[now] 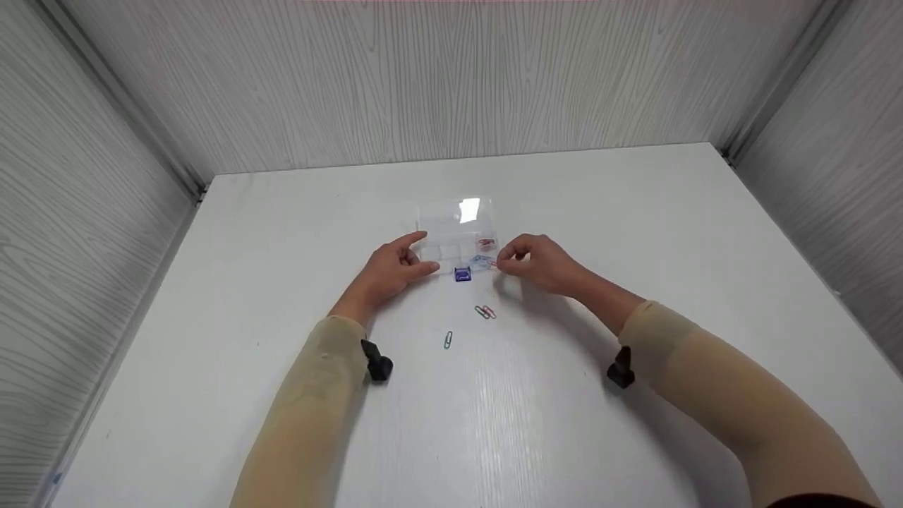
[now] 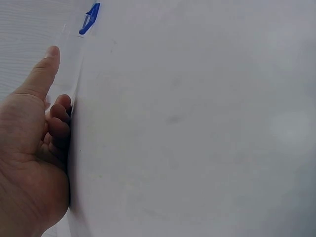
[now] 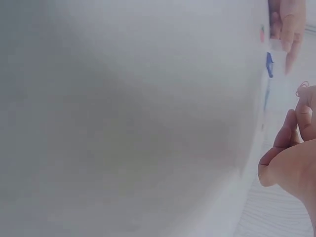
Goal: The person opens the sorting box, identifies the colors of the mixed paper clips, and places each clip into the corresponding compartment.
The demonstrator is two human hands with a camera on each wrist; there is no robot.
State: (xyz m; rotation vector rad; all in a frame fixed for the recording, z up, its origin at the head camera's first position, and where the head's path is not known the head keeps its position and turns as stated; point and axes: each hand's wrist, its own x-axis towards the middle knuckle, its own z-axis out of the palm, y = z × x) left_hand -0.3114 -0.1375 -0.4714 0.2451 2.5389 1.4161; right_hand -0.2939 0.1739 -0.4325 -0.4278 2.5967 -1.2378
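A clear plastic compartment box with a blue latch lies with its lid raised at the back. My left hand rests at the box's left side, thumb by the front corner and forefinger extended towards the lid. In the left wrist view its thumb is straight and the other fingers are loosely bent. At the box's right front corner, my right hand pinches a red paper clip between thumb and forefinger. Red paper clips lie in a right-hand compartment, with bluish clips before them.
On the white table, a green paper clip lies alone in front of the box. Nearer the box, a dark green paper clip lies against a red one. Wood-grain panels enclose the table's back and sides.
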